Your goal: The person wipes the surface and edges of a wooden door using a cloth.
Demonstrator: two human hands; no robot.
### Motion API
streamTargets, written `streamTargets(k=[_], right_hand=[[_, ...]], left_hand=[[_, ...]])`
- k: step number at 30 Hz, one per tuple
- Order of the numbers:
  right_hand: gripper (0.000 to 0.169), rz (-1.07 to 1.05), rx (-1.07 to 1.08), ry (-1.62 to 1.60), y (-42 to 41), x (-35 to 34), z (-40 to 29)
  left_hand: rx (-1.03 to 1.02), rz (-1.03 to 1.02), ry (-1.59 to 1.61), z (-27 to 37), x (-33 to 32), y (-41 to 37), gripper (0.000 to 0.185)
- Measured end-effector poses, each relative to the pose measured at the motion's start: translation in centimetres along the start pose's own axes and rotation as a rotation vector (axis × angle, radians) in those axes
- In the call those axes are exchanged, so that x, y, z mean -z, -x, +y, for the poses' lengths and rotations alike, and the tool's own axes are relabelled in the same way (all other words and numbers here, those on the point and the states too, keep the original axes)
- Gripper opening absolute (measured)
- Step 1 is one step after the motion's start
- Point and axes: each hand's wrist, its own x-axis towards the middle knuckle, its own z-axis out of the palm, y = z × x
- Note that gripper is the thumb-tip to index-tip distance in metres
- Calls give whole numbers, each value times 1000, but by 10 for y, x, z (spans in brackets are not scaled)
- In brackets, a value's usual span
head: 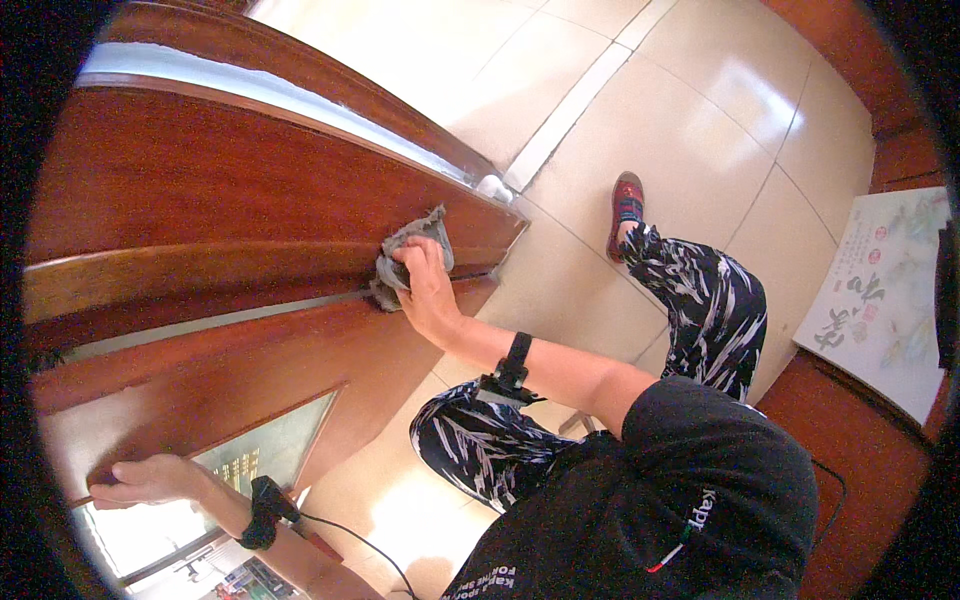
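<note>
My right hand [427, 289] presses a grey, frayed cloth [442, 232] against a reddish-brown wooden door or panel [247, 172], close to its lower end. The cloth is bunched under the fingers and lies over a raised moulding [202, 259] that runs along the wood. Farther down in the view, my left hand [154, 480] is at the edge of a lighter wooden surface [247, 367] with a glass pane [300, 427] in it. The fingers are bent, and whether they grip that edge is hard to see.
Beige floor tiles [697, 135] with a pale strip [570, 112] run beside the wood. A white rounded piece [493, 186] sits at the panel's end. To the right, a white printed panel [885, 300] bears writing, next to brown wooden furniture [862, 427]. A black cable [360, 532] hangs from my left wrist strap.
</note>
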Motion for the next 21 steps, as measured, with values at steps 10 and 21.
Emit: streamTargets(k=[10, 21], right_hand=[[45, 96, -337, 126, 51, 4, 165], [26, 463, -1229, -387, 15, 35, 314]], left_hand=[[30, -72, -71, -32, 10, -8, 51], [219, -40, 14, -29, 14, -10, 45]])
